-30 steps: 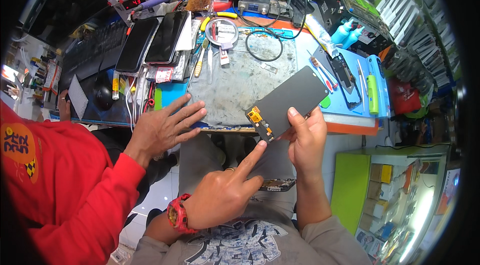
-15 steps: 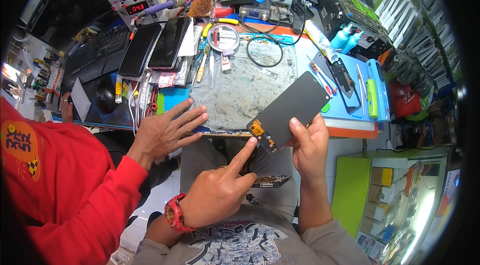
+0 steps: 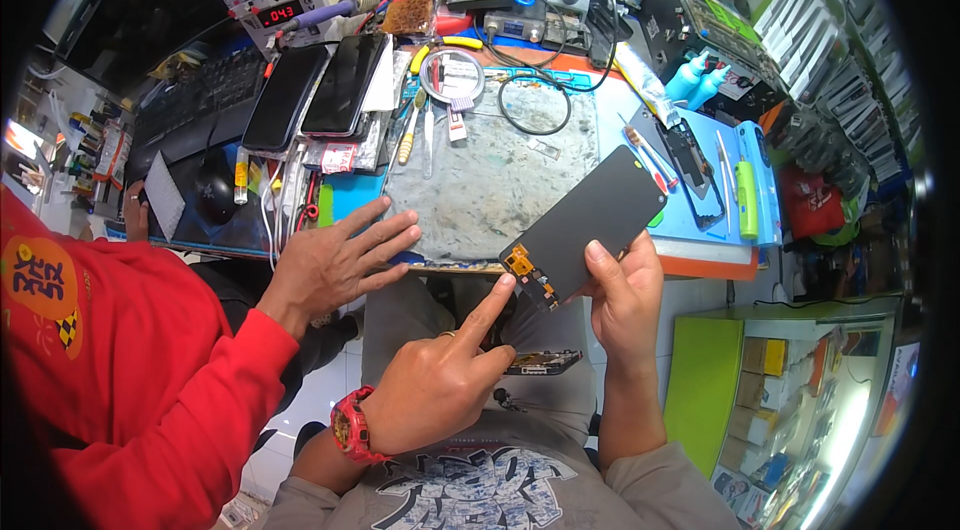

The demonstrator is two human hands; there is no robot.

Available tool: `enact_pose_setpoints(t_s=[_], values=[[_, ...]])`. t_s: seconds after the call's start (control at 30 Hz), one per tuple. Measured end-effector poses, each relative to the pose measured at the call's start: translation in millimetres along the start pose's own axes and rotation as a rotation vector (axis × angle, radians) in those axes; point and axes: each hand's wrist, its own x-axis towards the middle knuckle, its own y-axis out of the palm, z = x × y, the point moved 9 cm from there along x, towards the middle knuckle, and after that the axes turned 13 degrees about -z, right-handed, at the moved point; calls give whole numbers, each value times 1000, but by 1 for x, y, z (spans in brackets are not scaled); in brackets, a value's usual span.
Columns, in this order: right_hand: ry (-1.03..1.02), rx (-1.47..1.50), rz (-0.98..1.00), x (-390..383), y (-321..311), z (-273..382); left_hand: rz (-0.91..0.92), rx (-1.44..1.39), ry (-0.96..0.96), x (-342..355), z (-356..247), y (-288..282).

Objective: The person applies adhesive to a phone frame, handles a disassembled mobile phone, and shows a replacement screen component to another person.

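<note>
The right hand (image 3: 625,295) pinches a dark phone screen panel (image 3: 590,222) by its lower edge, holding it tilted above the bench's front edge. The left hand (image 3: 440,385) is curled, its index finger extended to the panel's orange connector (image 3: 520,261). Another person's spread hand (image 3: 335,265) rests just beside, on the grey work mat (image 3: 480,190).
</note>
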Motion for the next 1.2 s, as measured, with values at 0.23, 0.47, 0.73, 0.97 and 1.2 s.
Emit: enact_pose_setpoints(t_s=[0.23, 0.47, 0.73, 0.97, 1.2], values=[[9, 2, 9, 0, 4, 1, 32, -12, -18, -2, 1, 2], [16, 1, 1, 1, 3, -2, 32, -17, -20, -3, 2, 2], [42, -1, -6, 2, 4, -5, 34, -29, -23, -3, 1, 1], [33, -9, -3, 0, 0, -3, 42, -33, -15, -3, 0, 3], [14, -31, 23, -1, -6, -5, 51, -28, -10, -3, -1, 4]])
